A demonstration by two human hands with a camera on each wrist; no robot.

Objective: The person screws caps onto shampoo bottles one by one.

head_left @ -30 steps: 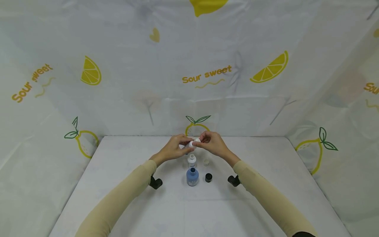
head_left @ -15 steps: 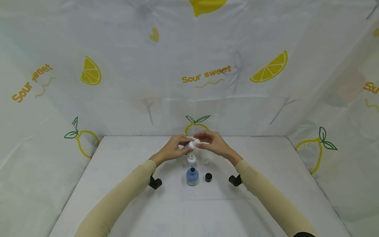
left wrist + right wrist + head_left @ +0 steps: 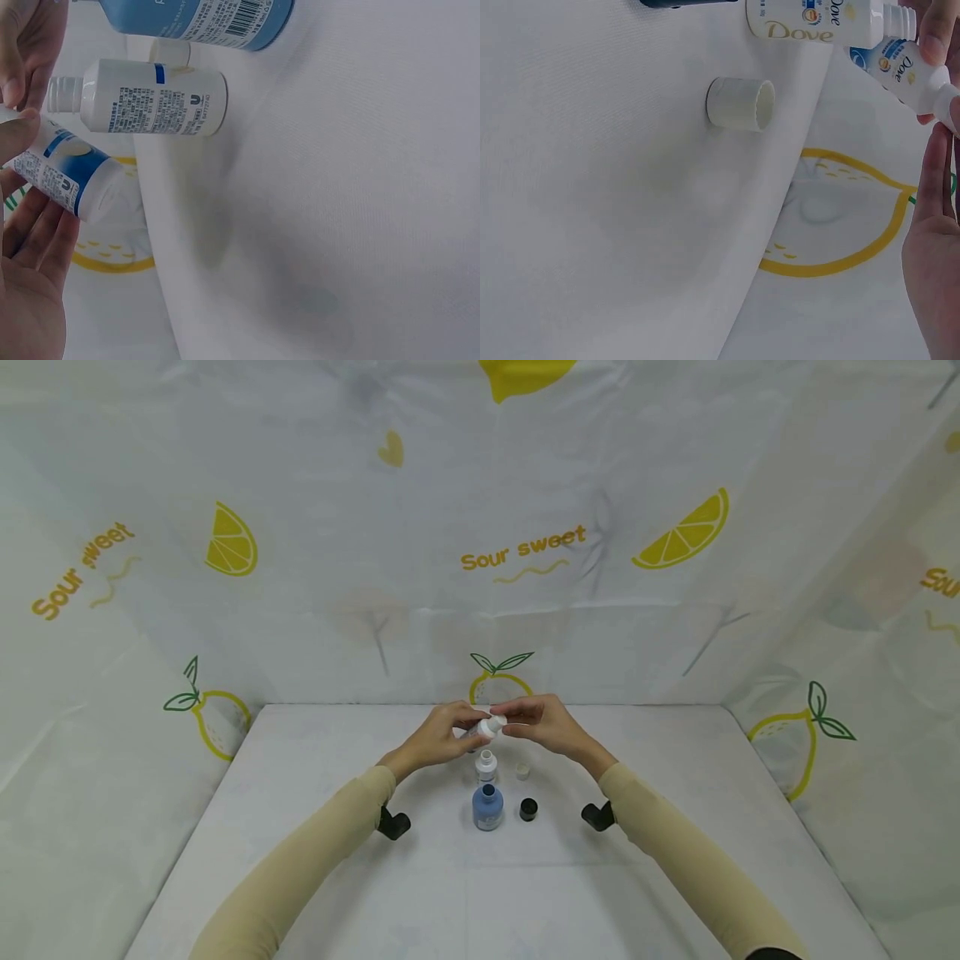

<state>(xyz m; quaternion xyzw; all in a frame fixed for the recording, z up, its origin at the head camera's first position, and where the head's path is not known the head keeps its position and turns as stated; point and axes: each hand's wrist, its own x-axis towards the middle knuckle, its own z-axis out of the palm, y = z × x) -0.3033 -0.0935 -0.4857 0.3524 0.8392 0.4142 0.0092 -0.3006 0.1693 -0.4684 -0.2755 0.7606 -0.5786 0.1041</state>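
Note:
Tilted above the table, a small white and blue Dove bottle [image 3: 75,165] is gripped by my left hand [image 3: 441,735], thumb on the near side and fingers behind. Its white cap [image 3: 945,103] points up and right, with the thumb and fingertips of my right hand [image 3: 553,727] pinching it. Just in front stands a larger white Dove bottle [image 3: 486,768] with a bare threaded neck. Nearer still is a blue bottle [image 3: 487,811], its mouth uncovered.
To the right of the standing bottles lie a whitish cap [image 3: 735,104] and a black cap [image 3: 528,810] on the white table [image 3: 315,860]. A lemon-print sheet [image 3: 300,635] hangs behind the table's back edge.
My right fingers loosened around the cap and spread, then came close to it again; the right wrist shifted slightly right. My left hand and the held bottle stay nearly in place.

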